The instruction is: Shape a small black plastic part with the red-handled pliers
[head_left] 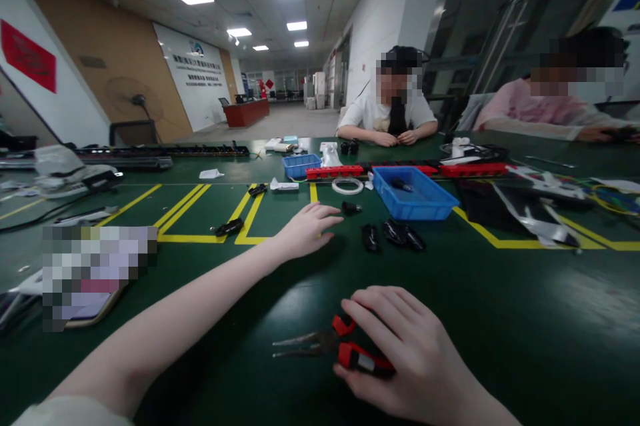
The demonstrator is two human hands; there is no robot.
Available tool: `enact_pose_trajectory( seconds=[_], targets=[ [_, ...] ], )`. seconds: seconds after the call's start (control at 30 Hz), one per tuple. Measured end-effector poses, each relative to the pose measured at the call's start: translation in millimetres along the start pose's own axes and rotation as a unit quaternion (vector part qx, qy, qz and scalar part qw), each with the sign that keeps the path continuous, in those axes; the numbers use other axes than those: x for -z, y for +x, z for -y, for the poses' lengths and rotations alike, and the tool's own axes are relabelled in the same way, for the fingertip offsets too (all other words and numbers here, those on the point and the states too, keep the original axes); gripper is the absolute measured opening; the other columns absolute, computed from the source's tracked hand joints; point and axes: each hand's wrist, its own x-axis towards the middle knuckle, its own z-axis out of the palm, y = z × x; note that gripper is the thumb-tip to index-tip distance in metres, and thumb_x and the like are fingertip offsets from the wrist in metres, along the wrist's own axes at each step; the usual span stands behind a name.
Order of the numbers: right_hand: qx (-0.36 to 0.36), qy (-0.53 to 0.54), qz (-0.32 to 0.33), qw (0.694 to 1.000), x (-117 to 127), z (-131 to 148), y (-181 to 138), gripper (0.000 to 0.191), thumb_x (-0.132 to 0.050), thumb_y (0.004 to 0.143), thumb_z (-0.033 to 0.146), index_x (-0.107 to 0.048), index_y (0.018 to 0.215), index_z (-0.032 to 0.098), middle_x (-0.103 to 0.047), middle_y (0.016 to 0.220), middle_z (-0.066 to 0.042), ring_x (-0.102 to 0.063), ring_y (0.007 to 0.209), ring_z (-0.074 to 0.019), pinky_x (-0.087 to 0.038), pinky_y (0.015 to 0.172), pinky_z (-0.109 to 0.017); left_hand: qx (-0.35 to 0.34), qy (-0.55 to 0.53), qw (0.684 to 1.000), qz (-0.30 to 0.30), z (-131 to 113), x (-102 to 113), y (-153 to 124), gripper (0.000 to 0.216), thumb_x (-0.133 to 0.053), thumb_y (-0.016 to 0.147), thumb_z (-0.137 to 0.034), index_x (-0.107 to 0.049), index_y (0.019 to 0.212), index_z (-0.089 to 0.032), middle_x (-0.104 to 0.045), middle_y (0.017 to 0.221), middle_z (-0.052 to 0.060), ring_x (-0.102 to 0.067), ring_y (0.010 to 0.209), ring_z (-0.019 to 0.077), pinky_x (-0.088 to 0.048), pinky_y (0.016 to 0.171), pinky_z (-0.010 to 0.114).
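Note:
My right hand (405, 346) is wrapped round the red and black handles of a pair of needle-nose pliers (320, 343), low over the green table. The pliers' jaws point left and stand slightly apart. Farther forward, my left hand (311, 229) is stretched out with its fingers spread and nothing in them. Just beyond its fingertips lies a small black cylindrical part (351, 207). To the right of that hand are several more black parts (395, 233), lying close together; their exact kind is too dark to make out.
A blue bin (415, 203) holding a dark part stands beyond the black parts, with a smaller blue bin (301, 165) farther back. Red strips (334, 172) run across the table. A phone (100, 273) lies at left. Two people (390, 99) sit across the table.

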Motion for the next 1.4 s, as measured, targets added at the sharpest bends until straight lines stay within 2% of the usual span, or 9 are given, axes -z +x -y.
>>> enact_pose_trajectory(
  seconds=[0.1,0.2,0.37,0.47,0.6,0.73,0.87,1.0,1.4],
  targets=[
    [0.023,-0.010,0.015,1.000,-1.0,2.5,1.4,0.042,-0.069,0.077,0.043,-0.064,0.108,0.015,-0.073,0.096,-0.013,-0.070,0.083,-0.0265,-0.059,0.071,-0.041,0.119,0.062,0.991,-0.022,29.6,29.3,-55.6,0.039,-0.057,0.091,-0.022,-0.058,0.130,-0.019,-0.052,0.140,0.012,-0.048,0.131,0.0294,-0.030,0.117,0.054],
    [0.042,-0.012,0.028,0.999,-4.4,6.1,3.4,0.040,-0.069,0.078,0.041,-0.066,0.105,0.012,-0.072,0.096,-0.013,-0.069,0.084,-0.0251,-0.057,0.073,-0.039,0.272,0.079,0.959,-0.017,53.5,49.2,-113.7,0.041,-0.056,0.091,-0.025,-0.057,0.132,-0.018,-0.052,0.139,0.014,-0.048,0.130,0.0319,-0.039,0.111,0.053],
    [0.054,-0.032,0.059,0.996,-15.2,6.5,4.0,0.040,-0.068,0.079,0.044,-0.067,0.106,0.013,-0.071,0.098,-0.013,-0.067,0.086,-0.0247,-0.055,0.075,-0.039,0.298,0.049,0.953,0.005,59.9,62.0,-164.5,0.035,-0.048,0.092,-0.014,-0.065,0.121,-0.012,-0.065,0.118,0.015,-0.061,0.110,0.0298,-0.049,0.101,0.047],
    [0.067,-0.057,0.076,0.993,-19.8,4.0,2.8,0.039,-0.069,0.079,0.042,-0.068,0.104,0.013,-0.071,0.098,-0.013,-0.067,0.086,-0.0249,-0.055,0.076,-0.039,0.272,0.015,0.962,0.015,41.7,65.8,-166.8,0.034,-0.044,0.093,-0.009,-0.070,0.114,-0.016,-0.068,0.113,0.011,-0.064,0.107,0.0255,-0.050,0.100,0.041],
    [0.080,-0.079,0.076,0.991,-20.0,3.3,2.2,0.038,-0.070,0.079,0.040,-0.067,0.104,0.012,-0.070,0.098,-0.014,-0.067,0.085,-0.0249,-0.056,0.073,-0.038,0.205,-0.047,0.977,0.038,-3.1,73.3,-164.6,0.033,-0.048,0.092,-0.006,-0.071,0.112,-0.019,-0.070,0.110,0.006,-0.065,0.104,0.0188,-0.051,0.096,0.030],
    [0.107,-0.080,0.047,0.990,-18.7,5.7,3.4,0.040,-0.069,0.080,0.040,-0.065,0.109,0.012,-0.070,0.100,-0.014,-0.068,0.088,-0.0240,-0.057,0.076,-0.038,0.134,-0.167,0.975,0.062,-53.0,82.3,-170.8,0.034,-0.048,0.093,-0.006,-0.069,0.117,-0.019,-0.066,0.112,0.006,-0.064,0.103,0.0177,-0.051,0.094,0.030],
    [0.133,-0.082,0.029,0.987,-19.5,6.2,4.8,0.043,-0.071,0.079,0.038,-0.062,0.114,0.014,-0.070,0.102,-0.014,-0.067,0.092,-0.0250,-0.056,0.080,-0.038,0.109,-0.229,0.966,0.050,-83.9,81.9,-174.9,0.029,-0.055,0.093,-0.009,-0.069,0.115,-0.019,-0.063,0.110,0.006,-0.063,0.101,0.0177,-0.050,0.092,0.030],
    [0.134,-0.096,0.022,0.986,-21.2,1.2,4.8,0.048,-0.072,0.077,0.037,-0.061,0.117,0.015,-0.069,0.107,-0.015,-0.066,0.097,-0.0279,-0.055,0.083,-0.042,0.107,-0.296,0.949,-0.004,-92.6,72.0,-173.3,0.023,-0.069,0.086,-0.019,-0.071,0.109,-0.017,-0.061,0.107,0.007,-0.062,0.097,0.0185,-0.052,0.086,0.030],
    [0.085,-0.110,0.025,0.990,-15.2,-7.4,5.0,0.043,-0.070,0.081,0.041,-0.059,0.116,0.017,-0.069,0.103,-0.013,-0.067,0.093,-0.0269,-0.055,0.078,-0.041,0.103,-0.343,0.934,-0.001,-85.0,66.7,-173.5,0.023,-0.078,0.080,-0.031,-0.074,0.098,-0.016,-0.062,0.108,0.008,-0.062,0.099,0.0198,-0.051,0.089,0.032]
  ],
)
